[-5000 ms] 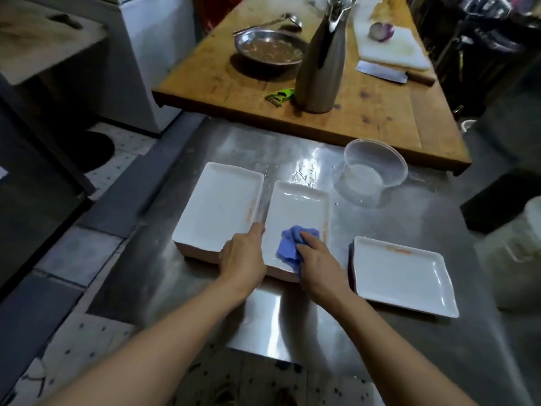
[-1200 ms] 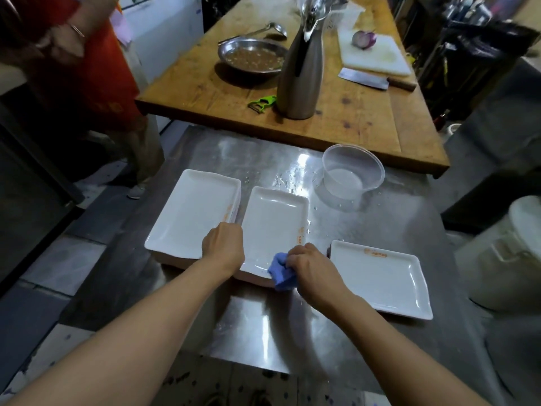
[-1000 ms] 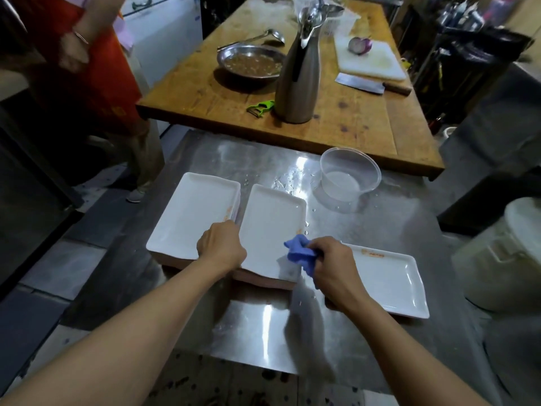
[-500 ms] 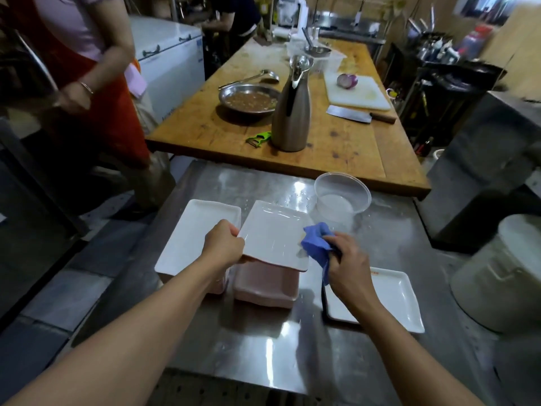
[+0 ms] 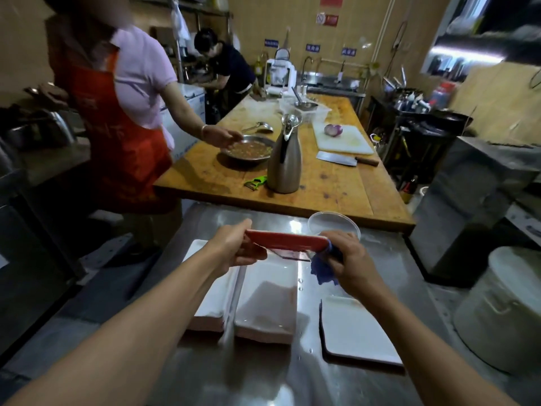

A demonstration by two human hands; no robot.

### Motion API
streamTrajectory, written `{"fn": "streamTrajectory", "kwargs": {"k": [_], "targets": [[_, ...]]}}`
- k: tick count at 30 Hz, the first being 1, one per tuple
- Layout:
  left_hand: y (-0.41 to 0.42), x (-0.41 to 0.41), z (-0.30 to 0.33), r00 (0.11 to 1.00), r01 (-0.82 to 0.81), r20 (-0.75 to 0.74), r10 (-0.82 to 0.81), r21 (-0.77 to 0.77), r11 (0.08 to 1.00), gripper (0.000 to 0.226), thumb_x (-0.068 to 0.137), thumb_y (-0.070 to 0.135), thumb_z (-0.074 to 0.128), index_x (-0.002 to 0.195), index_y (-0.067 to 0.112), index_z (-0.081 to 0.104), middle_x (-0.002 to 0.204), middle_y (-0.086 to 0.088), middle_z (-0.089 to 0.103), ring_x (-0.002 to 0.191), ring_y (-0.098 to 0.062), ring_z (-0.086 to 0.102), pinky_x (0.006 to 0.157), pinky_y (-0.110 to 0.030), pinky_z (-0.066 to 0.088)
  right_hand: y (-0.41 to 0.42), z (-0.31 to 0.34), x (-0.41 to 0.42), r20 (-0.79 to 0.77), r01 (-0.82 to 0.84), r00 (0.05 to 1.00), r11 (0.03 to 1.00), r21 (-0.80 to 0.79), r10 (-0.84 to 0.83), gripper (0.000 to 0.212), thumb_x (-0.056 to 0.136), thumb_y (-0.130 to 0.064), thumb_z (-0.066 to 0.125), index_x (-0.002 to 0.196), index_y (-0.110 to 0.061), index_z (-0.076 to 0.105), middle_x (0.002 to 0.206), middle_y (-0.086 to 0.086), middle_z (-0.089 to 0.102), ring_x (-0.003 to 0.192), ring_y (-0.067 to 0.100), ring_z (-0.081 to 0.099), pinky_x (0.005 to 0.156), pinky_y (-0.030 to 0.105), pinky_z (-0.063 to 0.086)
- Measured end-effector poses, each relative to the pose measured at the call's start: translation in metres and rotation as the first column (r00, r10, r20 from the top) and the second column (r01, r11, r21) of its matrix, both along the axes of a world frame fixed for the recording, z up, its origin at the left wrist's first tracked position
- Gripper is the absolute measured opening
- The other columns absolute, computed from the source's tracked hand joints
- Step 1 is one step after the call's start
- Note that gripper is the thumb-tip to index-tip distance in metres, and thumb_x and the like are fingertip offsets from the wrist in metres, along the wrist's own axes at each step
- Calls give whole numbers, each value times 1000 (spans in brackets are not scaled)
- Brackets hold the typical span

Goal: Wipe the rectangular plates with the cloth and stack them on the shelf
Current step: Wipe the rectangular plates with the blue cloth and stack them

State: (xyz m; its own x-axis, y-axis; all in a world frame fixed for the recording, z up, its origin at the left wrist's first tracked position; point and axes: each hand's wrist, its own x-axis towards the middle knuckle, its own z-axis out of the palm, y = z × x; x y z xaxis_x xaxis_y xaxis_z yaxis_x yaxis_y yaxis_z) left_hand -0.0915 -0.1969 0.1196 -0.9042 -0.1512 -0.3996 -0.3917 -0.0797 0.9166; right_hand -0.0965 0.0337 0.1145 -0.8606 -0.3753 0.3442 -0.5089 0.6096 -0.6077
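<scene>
Mid-frame, left hand [image 5: 231, 247] gripping the raised plate [image 5: 288, 241] by its left end, right hand [image 5: 348, 263] clutching blue cloth [image 5: 320, 272] against its right end.

Lifted plate [image 5: 287, 241] edge-on, blue cloth [image 5: 321, 270] alongside

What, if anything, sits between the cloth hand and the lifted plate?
Nothing visible. The right hand presses the blue cloth against the right end of the lifted plate, which the left hand grips at its other end.

left hand [image 5: 234, 249] grips lifted plate [image 5: 288, 241] | right hand [image 5: 348, 263] holds cloth [image 5: 320, 269]
</scene>
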Motion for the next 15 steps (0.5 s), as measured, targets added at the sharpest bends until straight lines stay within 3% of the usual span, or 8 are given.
{"fn": "streamTrajectory", "kwargs": {"k": [2, 4, 5, 8, 11, 13, 15], "targets": [[1, -2, 3, 1000, -4, 9, 4, -13, 1000, 52, 99, 49, 30, 84, 5, 54, 68, -14, 71, 60, -22, 70, 48, -24, 51, 5, 9, 0, 151, 46, 988, 994, -102, -31, 17, 87, 6, 53, 95, -3, 64, 83, 15, 63, 67, 12, 62, 63, 22, 52], [5, -3, 2, 1000, -17, -12, 16, -100, 995, 54, 99, 51, 28, 84, 9, 58, 84, -13, 69, 68, -20, 67, 50, -26, 48, 12, 12, 0, 319, 76, 948, 972, -222, -2, 13, 89, 5, 52, 97, 3, 61, 91, 27, 63, 74, 25, 63, 71, 43, 53], [6, -4, -1, 999, -21, -42, 14, -159, 987, 51, 99, 50, 28, 86, 12, 60, 93, -11, 67, 76, -19, 65, 55, -27, 47, 17, 13, 0, 392, 85, 919, 953, -290, 37, 13, 89, 5, 51, 98, 4, 60, 93, 29, 64, 77, 27, 64, 75, 45, 52], [11, -3, -11, 989, 44, -128, -69, -190, 981, 44, 101, 45, 28, 98, 19, 64, 107, 1, 65, 96, -15, 58, 69, -27, 37, 27, 12, 3, 563, 128, 798, 851, -509, 216, 15, 92, 2, 48, 101, 0, 60, 94, 22, 67, 81, 27, 67, 76, 36, 57], [17, 0, -20, 972, 160, -173, -157, 3, 987, 47, 101, 43, 29, 93, 20, 69, 86, 3, 70, 83, -12, 63, 78, -33, 39, 28, 7, 5, 625, 235, 719, 740, -631, 304, 15, 95, -4, 45, 99, -1, 59, 89, 17, 69, 77, 24, 69, 68, 31, 58], [20, 2, -21, 956, 220, -228, -186, 136, 966, 43, 101, 38, 32, 90, 20, 70, 71, 1, 63, 65, -11, 59, 62, -25, 45, 26, 3, 4, 641, 310, 711, 690, -654, 289, 16, 96, -6, 44, 96, -2, 60, 85, 15, 70, 75, 20, 70, 64, 28, 57], [21, 4, -20, 937, 264, -267, -225, 118, 957, 37, 101, 31, 38, 88, 26, 71, 68, 6, 64, 58, -7, 60, 51, -20, 46, 23, 2, 3, 652, 361, 706, 651, -668, 277, 17, 97, -7, 44, 97, -2, 60, 85, 13, 71, 75, 19, 70, 63, 27, 57]]}}
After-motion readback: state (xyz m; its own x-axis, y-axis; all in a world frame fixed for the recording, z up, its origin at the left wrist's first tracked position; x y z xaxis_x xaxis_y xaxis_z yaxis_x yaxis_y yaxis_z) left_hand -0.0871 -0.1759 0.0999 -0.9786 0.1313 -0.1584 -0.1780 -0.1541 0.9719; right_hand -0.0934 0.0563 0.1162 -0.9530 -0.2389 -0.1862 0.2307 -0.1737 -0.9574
